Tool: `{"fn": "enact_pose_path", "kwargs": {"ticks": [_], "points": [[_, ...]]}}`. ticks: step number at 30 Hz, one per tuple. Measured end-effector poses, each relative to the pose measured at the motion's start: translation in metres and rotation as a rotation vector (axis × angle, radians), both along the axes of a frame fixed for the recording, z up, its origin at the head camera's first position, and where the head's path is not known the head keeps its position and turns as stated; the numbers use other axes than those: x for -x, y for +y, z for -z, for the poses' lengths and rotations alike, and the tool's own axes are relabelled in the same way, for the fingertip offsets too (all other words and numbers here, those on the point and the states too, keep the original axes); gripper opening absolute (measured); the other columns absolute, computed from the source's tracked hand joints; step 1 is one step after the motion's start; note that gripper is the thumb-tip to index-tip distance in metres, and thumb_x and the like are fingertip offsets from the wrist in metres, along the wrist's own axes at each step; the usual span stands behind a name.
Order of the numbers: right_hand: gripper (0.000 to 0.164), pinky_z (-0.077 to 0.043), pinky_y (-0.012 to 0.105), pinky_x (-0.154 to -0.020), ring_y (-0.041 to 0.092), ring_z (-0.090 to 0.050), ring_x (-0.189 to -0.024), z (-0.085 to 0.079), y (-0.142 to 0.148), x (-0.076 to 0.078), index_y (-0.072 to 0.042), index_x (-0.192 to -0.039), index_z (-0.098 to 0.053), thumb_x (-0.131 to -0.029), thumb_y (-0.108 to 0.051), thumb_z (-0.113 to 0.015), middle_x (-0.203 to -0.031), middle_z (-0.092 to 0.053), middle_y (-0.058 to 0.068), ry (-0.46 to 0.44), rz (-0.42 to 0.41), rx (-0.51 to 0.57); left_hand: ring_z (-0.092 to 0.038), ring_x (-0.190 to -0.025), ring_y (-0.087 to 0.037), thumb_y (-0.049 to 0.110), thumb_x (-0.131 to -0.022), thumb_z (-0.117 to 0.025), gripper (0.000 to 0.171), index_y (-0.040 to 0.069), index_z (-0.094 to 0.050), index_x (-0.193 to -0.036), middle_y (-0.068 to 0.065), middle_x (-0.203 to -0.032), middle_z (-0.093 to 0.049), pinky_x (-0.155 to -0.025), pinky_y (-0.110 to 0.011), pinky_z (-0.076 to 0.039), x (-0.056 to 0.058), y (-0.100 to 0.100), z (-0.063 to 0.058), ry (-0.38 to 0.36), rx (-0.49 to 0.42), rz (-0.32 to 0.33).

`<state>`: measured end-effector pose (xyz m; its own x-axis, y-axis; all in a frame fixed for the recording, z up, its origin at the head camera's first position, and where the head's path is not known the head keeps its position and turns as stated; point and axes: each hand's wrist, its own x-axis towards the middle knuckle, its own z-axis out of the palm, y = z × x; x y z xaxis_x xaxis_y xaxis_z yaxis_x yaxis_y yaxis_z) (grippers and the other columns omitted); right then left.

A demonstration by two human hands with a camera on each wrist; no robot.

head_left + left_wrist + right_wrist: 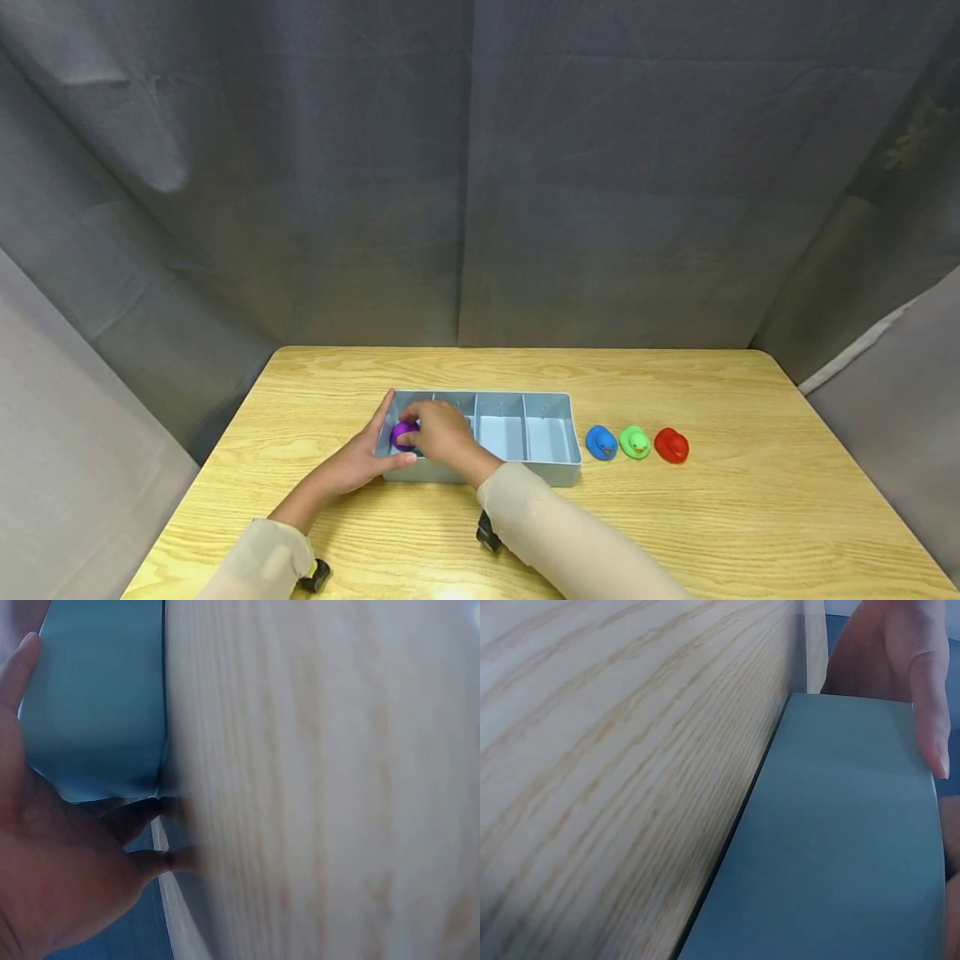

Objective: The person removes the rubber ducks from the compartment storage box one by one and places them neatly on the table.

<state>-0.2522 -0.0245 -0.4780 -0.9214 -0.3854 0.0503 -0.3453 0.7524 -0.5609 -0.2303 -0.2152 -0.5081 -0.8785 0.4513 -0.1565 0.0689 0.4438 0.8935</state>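
Observation:
A long grey-blue box (536, 473) with a row of compartments sits on the table. My left hand (352, 465) grips its left end, thumb on the front rim and a finger at the back corner. The left wrist view shows that hand (67, 862) wrapped around the box's end wall. Reaching over the front wall, my right hand (444, 431) holds a round purple toy duck (403, 433) between thumb and fingers in the leftmost compartment. Part of the duck and much of the second compartment are hidden by this hand.
Right of the box, a blue duck (602, 443), a green duck (635, 442) and a red duck (671, 446) stand in a row on the wooden table (720, 533). Grey curtains (600, 208) hang behind the table and at its sides.

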Motion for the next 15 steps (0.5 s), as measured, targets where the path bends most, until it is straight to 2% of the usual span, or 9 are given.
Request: {"fn": "enact_pose_path", "kwargs": {"ticks": [7, 15], "points": [[0.03, -0.055, 0.039, -0.08, 0.02, -0.07, -0.097, -0.0005, -0.0025, -0.0009, -0.023, -0.114, -0.079, -0.086, -0.032, -0.084, -0.105, -0.077, -0.007, 0.031, 0.034, -0.045, 0.01, -0.157, -0.043, 0.038, -0.097, -0.073, 0.113, 0.042, 0.021, -0.161, -0.01, -0.172, 0.018, -0.121, -0.071, -0.002, 0.0002, -0.0005, -0.0001, -0.013, -0.021, 0.007], [0.027, -0.056, 0.038, -0.081, 0.02, -0.07, -0.097, -0.0002, -0.0021, -0.0023, -0.021, -0.113, -0.079, -0.087, -0.027, -0.083, -0.104, -0.077, -0.006, 0.036, 0.031, -0.034, 0.007, -0.157, -0.043, 0.039, -0.096, -0.074, 0.113, 0.042, 0.02, -0.161, -0.011, -0.172, 0.017, -0.121, -0.071, -0.003, -0.0003, 0.0005, 0.0, -0.017, -0.017, -0.002]]}}
